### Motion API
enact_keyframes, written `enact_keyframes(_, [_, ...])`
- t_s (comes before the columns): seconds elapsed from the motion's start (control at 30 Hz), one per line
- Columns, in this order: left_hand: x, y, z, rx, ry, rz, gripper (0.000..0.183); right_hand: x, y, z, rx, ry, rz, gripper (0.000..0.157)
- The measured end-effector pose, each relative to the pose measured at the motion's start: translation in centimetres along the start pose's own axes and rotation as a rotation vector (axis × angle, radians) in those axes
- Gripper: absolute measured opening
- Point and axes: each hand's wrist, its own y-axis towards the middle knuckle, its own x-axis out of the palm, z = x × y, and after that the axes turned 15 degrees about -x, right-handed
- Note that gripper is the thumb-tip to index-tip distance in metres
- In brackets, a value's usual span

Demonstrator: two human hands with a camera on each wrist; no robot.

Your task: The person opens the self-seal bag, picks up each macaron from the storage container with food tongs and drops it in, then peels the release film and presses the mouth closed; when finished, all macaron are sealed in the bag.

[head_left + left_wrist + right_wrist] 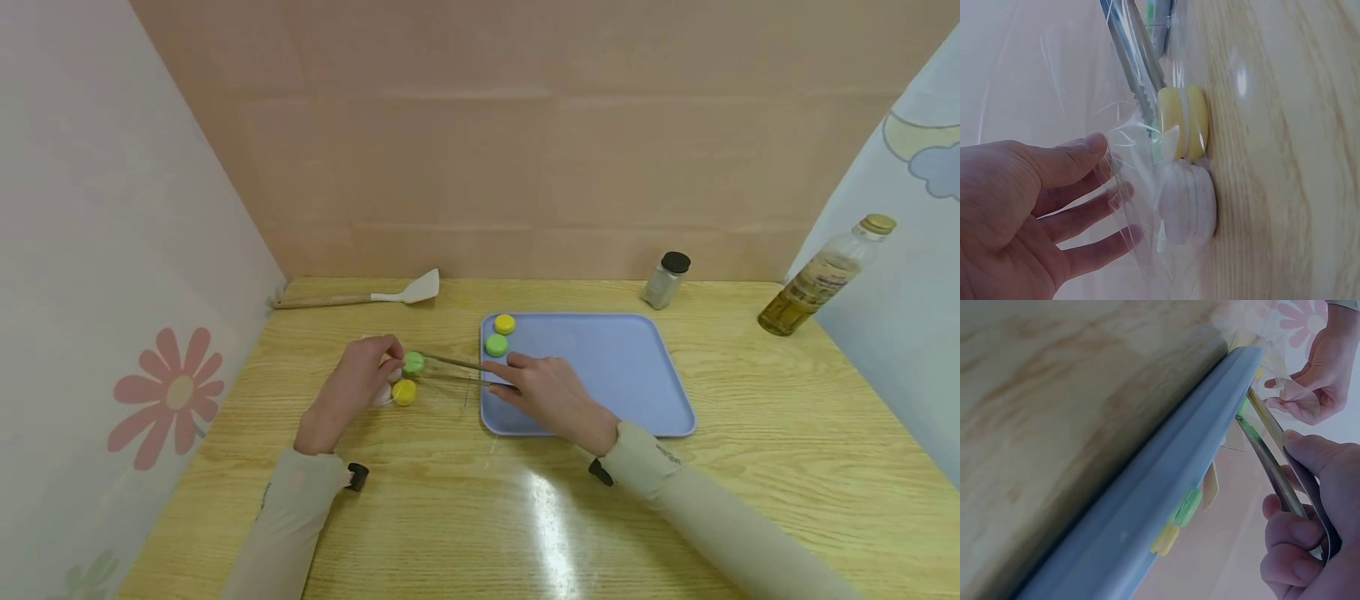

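My left hand (352, 379) pinches the edge of a clear plastic bag (1125, 134) between thumb and fingers. Inside the bag are a green macaron (413, 362), a yellow macaron (404, 392) and whitish ones, one of which, a pale macaron (1188, 203), shows close up in the left wrist view. Metal tongs (453, 362) are gripped in my right hand (551, 392), which is over the tray's left side. Their arms reach leftward into the bag, with the tips at the green macaron. In the left wrist view, the toothed tip lies behind the yellow macaron.
A blue tray (600, 375) carries another yellow macaron (505, 324) and green macaron (497, 345) at its back left corner. Behind lie a white-bladed spatula (420, 287) and a black-lidded jar (664, 283). An oil bottle (813, 279) stands at the right.
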Motion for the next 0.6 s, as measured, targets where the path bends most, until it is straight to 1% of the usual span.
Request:
enact_keyframes(0.17, [0.1, 0.0, -0.2, 0.005, -0.001, 0.005, 0.006, -0.2, -0.5, 0.0, -0.003, -0.025, 0.003, 0.034])
enact_keyframes(0.4, [0.1, 0.1, -0.3, -0.003, -0.005, 0.001, 0.006, -0.9, -1.7, -0.2, -0.001, -0.022, 0.001, 0.035])
enact_keyframes(0.6, [0.0, 0.0, -0.3, 0.001, 0.001, 0.003, 0.006, -1.6, -3.1, -0.4, -0.017, -0.028, 0.046, 0.034])
